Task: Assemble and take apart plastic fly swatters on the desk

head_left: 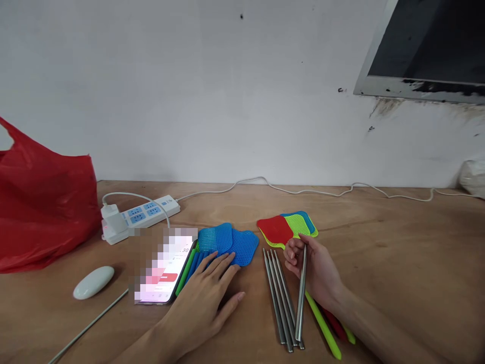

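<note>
A pale wall [212,91] fills the upper frame above a wooden desk [409,263], with a red bag [45,212] and power strip [152,215] at left. At lower centre the left hand [207,289] lies outspread over blue swatters [245,243], beside a lit phone [161,290]; at lower right-centre the right hand [317,268] narrows its grip on one metal rod [301,303].

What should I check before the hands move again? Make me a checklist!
1. Right hand has the held rod pinched: ok.
2. Held rod's lower end off the table: cannot tell.
3. Other metal rods bunched together: ok, lying beside the held one.
4. Left hand clear of the blue swatters: not ok, its fingers lie over them.
5. Green handle nearest the held rod fully showing: not ok, partly hidden.
6. Power strip away from both hands: ok.
</note>
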`<state>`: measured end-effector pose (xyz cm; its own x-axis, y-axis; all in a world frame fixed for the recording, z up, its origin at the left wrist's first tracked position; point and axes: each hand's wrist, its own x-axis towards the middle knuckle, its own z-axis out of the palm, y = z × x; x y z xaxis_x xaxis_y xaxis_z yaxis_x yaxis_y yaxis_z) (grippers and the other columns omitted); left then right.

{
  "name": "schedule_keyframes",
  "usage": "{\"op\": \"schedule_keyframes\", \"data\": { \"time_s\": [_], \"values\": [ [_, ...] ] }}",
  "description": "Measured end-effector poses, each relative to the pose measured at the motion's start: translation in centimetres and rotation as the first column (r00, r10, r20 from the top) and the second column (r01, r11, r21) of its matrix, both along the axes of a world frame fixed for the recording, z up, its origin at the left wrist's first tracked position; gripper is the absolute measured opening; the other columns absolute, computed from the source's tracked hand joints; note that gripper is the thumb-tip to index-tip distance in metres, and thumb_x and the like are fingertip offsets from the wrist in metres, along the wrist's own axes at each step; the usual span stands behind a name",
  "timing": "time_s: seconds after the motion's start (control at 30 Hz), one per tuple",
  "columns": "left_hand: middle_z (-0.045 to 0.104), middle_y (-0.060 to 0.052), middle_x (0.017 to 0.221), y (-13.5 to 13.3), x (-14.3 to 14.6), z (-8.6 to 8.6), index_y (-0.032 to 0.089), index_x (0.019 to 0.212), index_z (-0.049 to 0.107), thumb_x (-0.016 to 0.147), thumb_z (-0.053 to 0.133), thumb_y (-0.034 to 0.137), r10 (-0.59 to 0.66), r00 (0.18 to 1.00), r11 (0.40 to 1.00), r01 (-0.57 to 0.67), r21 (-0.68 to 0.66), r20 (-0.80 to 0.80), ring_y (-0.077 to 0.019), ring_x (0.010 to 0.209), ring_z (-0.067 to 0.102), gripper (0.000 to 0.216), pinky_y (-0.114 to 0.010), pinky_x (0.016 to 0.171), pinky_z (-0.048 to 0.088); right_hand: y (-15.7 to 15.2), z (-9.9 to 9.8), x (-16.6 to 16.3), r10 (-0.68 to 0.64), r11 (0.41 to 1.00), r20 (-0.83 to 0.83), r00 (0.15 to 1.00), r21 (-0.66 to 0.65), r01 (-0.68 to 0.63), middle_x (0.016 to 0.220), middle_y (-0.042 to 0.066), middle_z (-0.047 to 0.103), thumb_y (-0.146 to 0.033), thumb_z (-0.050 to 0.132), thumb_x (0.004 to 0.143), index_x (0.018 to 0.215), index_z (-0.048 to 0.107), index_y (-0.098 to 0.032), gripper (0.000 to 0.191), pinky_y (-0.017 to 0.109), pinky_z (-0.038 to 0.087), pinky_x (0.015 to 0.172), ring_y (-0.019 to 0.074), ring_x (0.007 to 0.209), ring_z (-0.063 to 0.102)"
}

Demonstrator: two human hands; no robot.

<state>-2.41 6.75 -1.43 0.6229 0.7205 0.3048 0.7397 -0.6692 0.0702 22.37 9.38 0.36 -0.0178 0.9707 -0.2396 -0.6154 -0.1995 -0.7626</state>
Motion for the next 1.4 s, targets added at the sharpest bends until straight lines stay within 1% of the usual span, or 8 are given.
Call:
{"op": "schedule_keyframes", "data": {
  "time_s": [0.13,0.33,0.53,0.7,0.87,1.0,1.2,1.4],
  "values": [
    [0.057,-0.015,0.142,-0.1,0.0,0.0,0.017,0.128,0.060,0.099,0.050,0.046,0.013,1.000,1.000,-0.013,-0.009,-0.005,-0.0350,0.129,0.055,0.043,-0.056,0.104,0.047,-0.1,-0.1,0.0,-0.022,0.999,0.090,0.996,0.047,0.018,0.056,-0.002,0.049,-0.042,0.067,0.081,0.064,0.058,-0.017,0.031,0.018,0.027,0.041,0.0074,0.045,0.034],
    [0.056,-0.015,0.143,-0.1,-0.1,-0.1,0.017,0.129,0.059,0.099,0.050,0.046,0.020,1.000,1.000,-0.020,-0.003,0.002,-0.0351,0.128,0.056,0.043,-0.056,0.103,0.048,0.1,-0.2,0.0,0.009,0.999,0.154,0.988,0.048,-0.017,0.055,-0.006,0.052,-0.053,0.076,0.073,0.071,0.053,-0.019,0.041,0.016,0.020,0.037,0.0047,0.040,0.032],
    [0.055,-0.012,0.144,-0.2,-0.2,0.0,0.019,0.132,0.056,0.099,0.048,0.044,0.018,0.999,1.000,-0.018,0.000,-0.031,-0.0341,0.130,0.053,0.042,-0.056,0.104,0.048,0.6,-0.6,0.6,0.039,0.993,0.428,0.903,0.085,-0.084,0.041,-0.009,0.046,-0.062,0.067,0.078,0.079,0.053,-0.021,0.043,0.018,0.009,0.035,0.0052,0.034,0.023],
    [0.056,-0.011,0.143,-0.4,-0.3,0.1,0.020,0.133,0.055,0.100,0.048,0.041,0.009,1.000,1.000,-0.009,-0.015,-0.017,-0.0350,0.131,0.051,0.040,-0.057,0.105,0.047,1.5,-1.1,1.6,0.006,0.979,0.641,0.767,0.154,-0.136,0.041,-0.011,0.044,-0.063,0.052,0.087,0.096,0.054,-0.024,0.040,0.020,0.017,0.038,0.0094,0.036,0.030],
    [0.057,-0.011,0.141,-0.4,-0.3,0.0,0.021,0.130,0.057,0.099,0.049,0.039,-0.010,1.000,1.000,0.010,-0.030,-0.001,-0.0353,0.130,0.052,0.036,-0.057,0.106,0.047,2.0,-1.8,2.1,-0.081,0.949,0.807,0.586,0.242,-0.201,0.048,-0.010,0.051,-0.045,0.058,0.087,0.113,0.051,-0.022,0.036,0.024,0.031,0.048,0.0148,0.046,0.047],
    [0.057,-0.010,0.141,-0.5,-0.3,-0.1,0.022,0.128,0.057,0.098,0.051,0.038,-0.014,0.999,1.000,0.014,-0.026,0.029,-0.0345,0.130,0.052,0.035,-0.056,0.107,0.047,2.1,-2.4,2.2,-0.189,0.901,0.867,0.462,0.339,-0.269,0.057,-0.009,0.053,-0.033,0.058,0.087,0.123,0.048,-0.021,0.040,0.026,0.033,0.053,0.0162,0.052,0.050],
    [0.056,-0.012,0.142,-0.5,-0.3,-0.1,0.020,0.127,0.058,0.098,0.052,0.035,-0.001,1.000,0.999,0.002,-0.048,0.020,-0.0360,0.130,0.052,0.033,-0.059,0.105,0.046,2.7,-3.3,2.7,-0.417,0.830,0.903,0.103,0.424,-0.361,0.058,-0.008,0.051,-0.026,0.057,0.084,0.115,0.052,-0.020,0.031,0.028,0.031,0.055,0.0168,0.051,0.049],
    [0.057,-0.010,0.140,-0.6,-0.3,-0.1,0.022,0.126,0.059,0.097,0.054,0.034,-0.003,0.999,0.999,0.005,-0.045,0.043,-0.0342,0.127,0.054,0.031,-0.056,0.106,0.046,2.7,-3.6,2.5,-0.429,0.826,0.902,0.056,0.417,-0.380,0.055,-0.009,0.045,-0.024,0.053,0.086,0.110,0.052,-0.020,0.025,0.027,0.029,0.054,0.0159,0.049,0.047]
  ]
}}
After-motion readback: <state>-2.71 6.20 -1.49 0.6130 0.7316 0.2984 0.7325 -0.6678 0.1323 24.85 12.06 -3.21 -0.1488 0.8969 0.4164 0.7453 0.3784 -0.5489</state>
